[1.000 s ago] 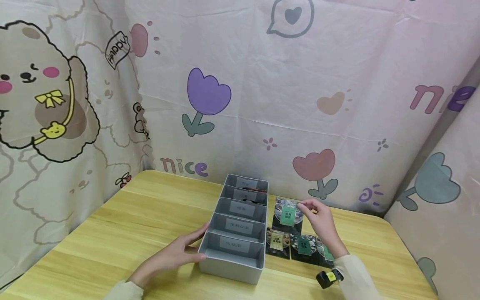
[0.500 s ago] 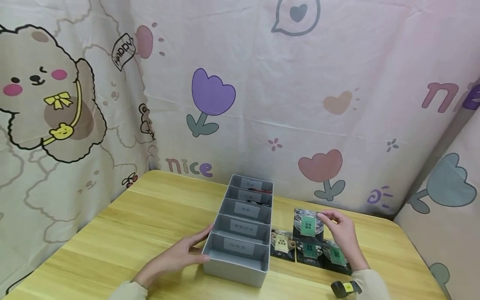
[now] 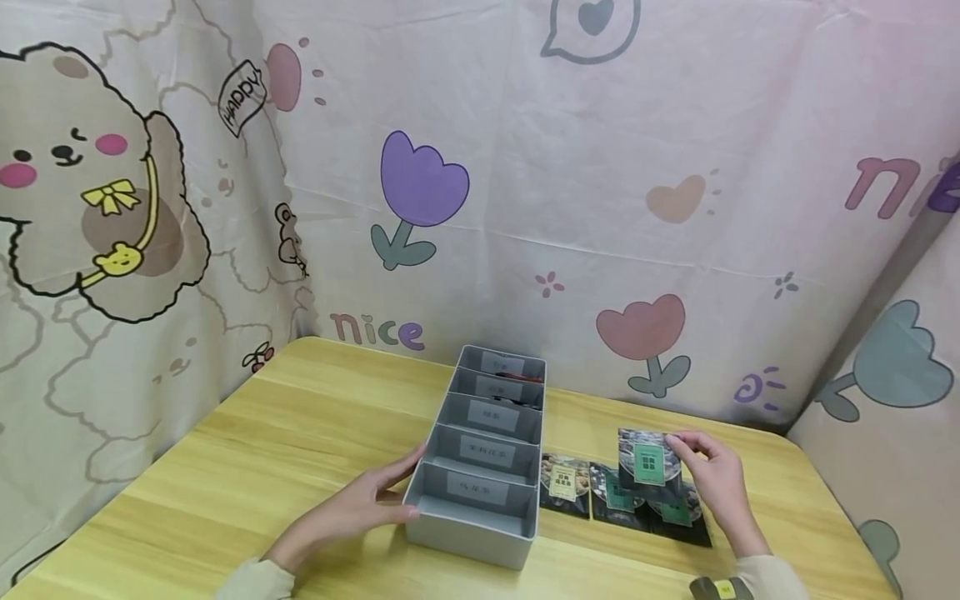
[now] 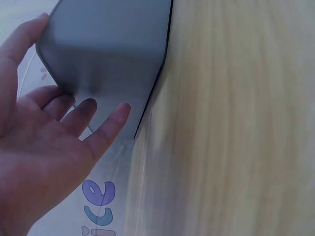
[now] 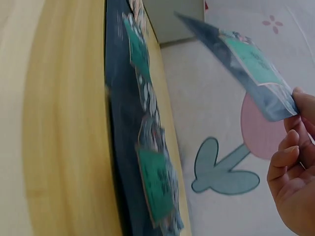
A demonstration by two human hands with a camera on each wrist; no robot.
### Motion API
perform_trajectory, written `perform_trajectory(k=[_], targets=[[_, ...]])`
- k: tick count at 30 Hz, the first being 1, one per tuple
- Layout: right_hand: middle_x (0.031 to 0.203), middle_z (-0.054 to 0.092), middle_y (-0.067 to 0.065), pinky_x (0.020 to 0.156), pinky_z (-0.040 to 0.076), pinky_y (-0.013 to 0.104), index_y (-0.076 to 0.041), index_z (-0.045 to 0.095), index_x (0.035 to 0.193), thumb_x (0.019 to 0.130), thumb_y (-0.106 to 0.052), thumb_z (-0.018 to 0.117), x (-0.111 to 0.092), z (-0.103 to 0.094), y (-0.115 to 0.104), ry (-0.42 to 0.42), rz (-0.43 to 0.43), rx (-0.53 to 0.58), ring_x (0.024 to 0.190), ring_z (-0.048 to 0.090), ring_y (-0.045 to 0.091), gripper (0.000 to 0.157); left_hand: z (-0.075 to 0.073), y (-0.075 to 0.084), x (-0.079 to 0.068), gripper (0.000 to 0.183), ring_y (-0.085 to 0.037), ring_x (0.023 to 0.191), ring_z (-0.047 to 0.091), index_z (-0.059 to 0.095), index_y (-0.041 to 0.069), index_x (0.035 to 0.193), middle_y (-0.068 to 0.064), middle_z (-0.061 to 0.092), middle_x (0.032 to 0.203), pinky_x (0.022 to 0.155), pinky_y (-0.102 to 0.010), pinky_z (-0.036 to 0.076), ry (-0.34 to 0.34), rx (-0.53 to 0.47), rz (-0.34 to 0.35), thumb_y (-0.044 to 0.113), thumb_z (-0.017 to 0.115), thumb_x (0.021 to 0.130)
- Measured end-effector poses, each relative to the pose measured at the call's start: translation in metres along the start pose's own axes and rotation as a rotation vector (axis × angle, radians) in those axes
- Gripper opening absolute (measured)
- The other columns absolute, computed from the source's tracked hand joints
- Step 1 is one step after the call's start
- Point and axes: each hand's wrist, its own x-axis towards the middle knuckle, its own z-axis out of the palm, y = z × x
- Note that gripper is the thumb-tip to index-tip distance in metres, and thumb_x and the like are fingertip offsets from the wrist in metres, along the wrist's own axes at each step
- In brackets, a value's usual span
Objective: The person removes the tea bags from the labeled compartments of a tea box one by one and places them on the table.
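Sachet (image 3: 649,465) hangs above yellow table (image 3: 322,396), printed cloth (image 3: 517,150) behind

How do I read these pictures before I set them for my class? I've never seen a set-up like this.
There is no machine here, only a person's bare left hand and right hand. The wide view comes from a camera worn on the head, looking forward and down; the two close views come from a camera on each wrist. On the wooden-looking table stands a long grey box, split into five labelled compartments. The left hand rests against its near left corner. To the box's right, three dark packets lie in a row. The right hand has a fourth packet in its grip, pinched at a corner and held clear of the table.
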Motion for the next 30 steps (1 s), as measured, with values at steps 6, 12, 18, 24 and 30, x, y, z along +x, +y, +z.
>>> perform_trajectory(k=[6, 12, 18, 24, 30], targets=[[0.079, 0.062, 0.002, 0.054, 0.033, 0.023, 0.003, 0.071, 0.092, 0.089, -0.024, 0.072, 0.001, -0.015, 0.008, 0.070, -0.009, 0.000, 0.073, 0.045, 0.007, 0.026, 0.000, -0.001, 0.002, 0.078, -0.049, 0.129, 0.037, 0.017, 0.002, 0.153, -0.030, 0.016, 0.153, 0.101, -0.044, 0.042, -0.005, -0.002, 0.017, 0.013, 0.065, 0.093], [0.075, 0.060, -0.010, 0.056, 0.034, 0.020, 0.003, 0.071, 0.093, 0.089, -0.026, 0.072, 0.007, -0.037, 0.021, 0.092, 0.074, 0.006, 0.072, 0.045, 0.006, 0.029, 0.001, -0.001, 0.002, 0.078, -0.049, 0.128, 0.037, 0.017, 0.003, 0.153, -0.030, 0.015, 0.153, 0.101, -0.044, 0.043, -0.006, -0.008, 0.015, 0.014, 0.065, 0.093], [0.075, 0.057, -0.020, 0.056, 0.042, 0.018, -0.008, 0.073, 0.090, 0.090, -0.033, 0.070, 0.013, -0.062, 0.035, 0.001, 0.185, -0.011, 0.069, 0.046, 0.004, 0.025, -0.001, -0.001, 0.001, 0.079, -0.046, 0.129, 0.035, 0.018, 0.003, 0.153, -0.030, 0.015, 0.153, 0.099, -0.038, 0.045, 0.006, 0.001, 0.018, 0.014, 0.066, 0.092], [0.072, 0.057, -0.018, 0.055, 0.044, 0.021, -0.021, 0.072, 0.082, 0.090, -0.031, 0.070, 0.015, -0.081, 0.053, -0.076, 0.231, -0.003, 0.065, 0.046, 0.006, 0.013, -0.001, 0.000, 0.000, 0.078, -0.044, 0.130, 0.031, 0.019, 0.004, 0.153, -0.029, 0.015, 0.154, 0.099, -0.033, 0.044, 0.007, -0.007, 0.021, 0.013, 0.066, 0.092], [0.072, 0.056, -0.010, 0.055, 0.044, 0.025, -0.001, 0.071, 0.091, 0.091, -0.031, 0.068, 0.017, -0.098, 0.068, -0.145, 0.301, -0.058, 0.065, 0.046, 0.009, 0.031, -0.001, 0.000, 0.001, 0.078, -0.031, 0.129, 0.037, 0.017, 0.002, 0.153, -0.030, 0.014, 0.153, 0.099, -0.033, 0.045, -0.005, -0.025, 0.049, 0.011, 0.065, 0.092]])
